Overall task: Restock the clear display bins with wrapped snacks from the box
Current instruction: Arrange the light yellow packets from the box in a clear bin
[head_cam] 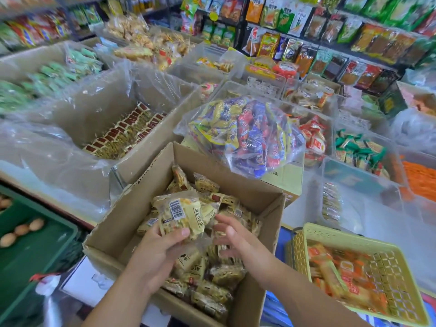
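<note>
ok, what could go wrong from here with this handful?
1. The left hand pinches a loose stack of wrapped snacks while the right hand is open beside it; top packets may slip off during the lift.
2. The bulging candy bag sits perched just behind the box; carrying the handful across could knock it off.

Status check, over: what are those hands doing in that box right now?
Left hand: grip on wrapped snacks over the box. Right hand open beside them. Nothing in the way.
</note>
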The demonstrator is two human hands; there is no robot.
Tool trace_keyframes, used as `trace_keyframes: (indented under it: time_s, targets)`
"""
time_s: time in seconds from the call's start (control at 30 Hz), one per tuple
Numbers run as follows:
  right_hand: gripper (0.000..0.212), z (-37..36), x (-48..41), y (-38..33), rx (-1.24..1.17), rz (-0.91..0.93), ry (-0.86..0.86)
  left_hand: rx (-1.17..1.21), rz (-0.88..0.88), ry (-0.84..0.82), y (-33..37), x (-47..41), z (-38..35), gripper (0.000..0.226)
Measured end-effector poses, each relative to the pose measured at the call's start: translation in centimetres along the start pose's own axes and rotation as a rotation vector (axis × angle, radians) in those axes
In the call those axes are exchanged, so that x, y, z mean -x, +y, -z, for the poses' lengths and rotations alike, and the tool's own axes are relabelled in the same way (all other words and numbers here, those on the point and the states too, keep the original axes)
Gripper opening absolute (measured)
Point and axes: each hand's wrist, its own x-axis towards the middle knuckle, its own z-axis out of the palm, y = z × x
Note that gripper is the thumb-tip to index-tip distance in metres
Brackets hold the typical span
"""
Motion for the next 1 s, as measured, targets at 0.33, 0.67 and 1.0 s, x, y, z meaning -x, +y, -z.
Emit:
trace_keyframes:
  time_s: [0.33, 0.67, 1.0]
  targets:
    - [0.053, -3.1, -6.4, 2.0, 0.500, -0.168, -0.080, 0.048, -0.145, 0.173, 3.7, 3.0, 4.2, 0.026]
    - [0.033, -8.6, -9.7, 3.8, 0.713, -0.207, -0.065, 0.210, -0.140, 0.196, 2.0, 6.5, 7.7, 0.082]
    - [0.018, -3.1, -6.0, 0.7, 0.273, -0.084, 0.303, 0.007, -0.201, 0.360, 0.9, 5.8, 2.9, 0.030]
